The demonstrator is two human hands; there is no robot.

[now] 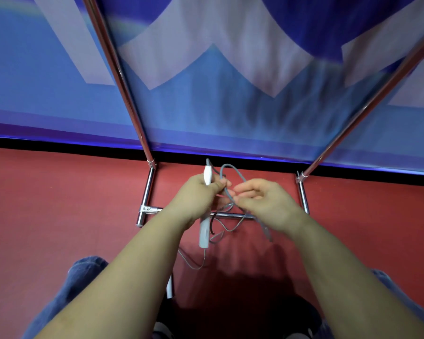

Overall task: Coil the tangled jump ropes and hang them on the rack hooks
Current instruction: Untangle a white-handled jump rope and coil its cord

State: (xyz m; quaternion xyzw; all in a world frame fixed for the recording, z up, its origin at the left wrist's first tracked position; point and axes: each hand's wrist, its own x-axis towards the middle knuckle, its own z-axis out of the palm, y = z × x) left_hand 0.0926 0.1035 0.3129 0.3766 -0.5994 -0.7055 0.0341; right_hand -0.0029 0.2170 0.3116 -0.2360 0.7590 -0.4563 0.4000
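From the head camera, both bare forearms reach forward over a red floor (59,204), and the hands meet in the middle of the view above the chrome base of a rack (146,192). The left hand (197,192) has its fingers curled round a white handle (208,177) of a grey jump rope (227,167), the handle's top end poking up out of the fist. Just beside it, the right hand (262,199) pinches a strand of the same cord between thumb and fingertips, the other fingers loosely bent. A loop of the cord arches above and between the two hands, and more tangled strands hang below them, crossing in front of the rack's low crossbar (230,215). A second white handle (203,234) dangles under the left wrist, with thin cord trailing from it down toward the floor. The rack's two slanted chrome poles (119,74) rise from the base toward the upper corners of the view, against a blue and white banner (206,69) behind. Denim-clad knees (83,270) show at the lower left and right edges.
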